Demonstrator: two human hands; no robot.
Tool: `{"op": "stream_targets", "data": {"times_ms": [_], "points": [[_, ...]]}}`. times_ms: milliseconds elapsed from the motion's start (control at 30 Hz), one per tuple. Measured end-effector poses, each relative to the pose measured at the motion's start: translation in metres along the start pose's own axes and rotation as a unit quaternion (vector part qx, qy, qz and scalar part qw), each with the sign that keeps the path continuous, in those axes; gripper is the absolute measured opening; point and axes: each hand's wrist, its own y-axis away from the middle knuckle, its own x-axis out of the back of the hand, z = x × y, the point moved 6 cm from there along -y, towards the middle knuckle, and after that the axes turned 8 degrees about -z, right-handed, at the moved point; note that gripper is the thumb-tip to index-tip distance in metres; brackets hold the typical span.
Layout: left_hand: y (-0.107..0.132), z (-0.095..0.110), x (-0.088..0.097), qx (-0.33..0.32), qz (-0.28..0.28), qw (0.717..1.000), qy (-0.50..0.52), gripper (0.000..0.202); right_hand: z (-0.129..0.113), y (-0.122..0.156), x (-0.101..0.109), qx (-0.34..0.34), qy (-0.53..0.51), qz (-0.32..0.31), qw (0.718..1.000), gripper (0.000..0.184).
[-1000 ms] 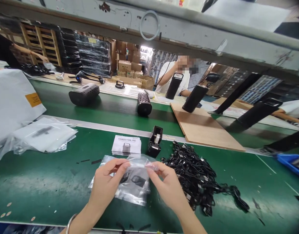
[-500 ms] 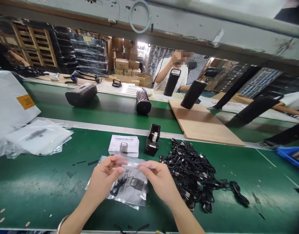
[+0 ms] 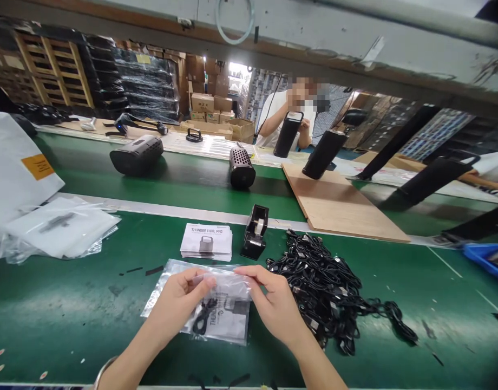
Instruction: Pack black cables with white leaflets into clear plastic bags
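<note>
A clear plastic bag [image 3: 233,331] holding a printed leaflet and a coiled black cable [image 3: 201,320] lies before me on the green work surface. My left hand [image 3: 182,292] pinches the bag's upper edge at its left side. At the right end of that edge, my right hand [image 3: 271,295] grips the plastic between thumb and fingers. The top flap looks folded over between both hands. Beneath this bag, other clear bags [image 3: 162,287] stick out on the left. Just beyond are a stack of printed manuals [image 3: 206,242] and a black tape dispenser [image 3: 255,233].
To the right lies a heap of black cables [image 3: 322,287]. Plastic bags [image 3: 62,227] are piled at left. Black speakers [image 3: 137,156] and a wooden board [image 3: 346,206] sit on the farther green belt. A co-worker [image 3: 273,116] handles a speaker opposite. A beam [image 3: 314,65] crosses overhead.
Both hands have stayed on the bag's top edge. The flap has come down over the leaflet's upper part, and the bag has shifted slightly right.
</note>
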Motion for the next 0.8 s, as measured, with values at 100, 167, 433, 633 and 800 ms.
{"op": "stream_targets", "data": {"times_ms": [100,167,433,633,800], "points": [[0.0,-0.002,0.003,-0.023,0.016,0.999,-0.039,0.029,0.007,0.0,0.008,-0.04,-0.017,0.034,0.998,0.026],[0.001,-0.002,0.006,-0.037,0.049,0.997,-0.05,0.028,0.018,-0.001,0.024,-0.086,-0.015,0.134,0.987,0.027],[0.003,-0.004,0.005,-0.058,0.122,0.989,-0.054,0.031,0.062,-0.039,0.048,-0.205,-0.053,0.234,0.949,0.033],[0.001,-0.007,0.008,-0.061,0.097,0.992,-0.049,0.031,0.057,-0.039,0.021,-0.173,-0.131,0.225,0.95,0.03],[0.001,-0.006,0.01,-0.05,0.098,0.993,-0.039,0.029,0.059,-0.022,0.02,-0.17,-0.048,0.256,0.95,0.023]]}}
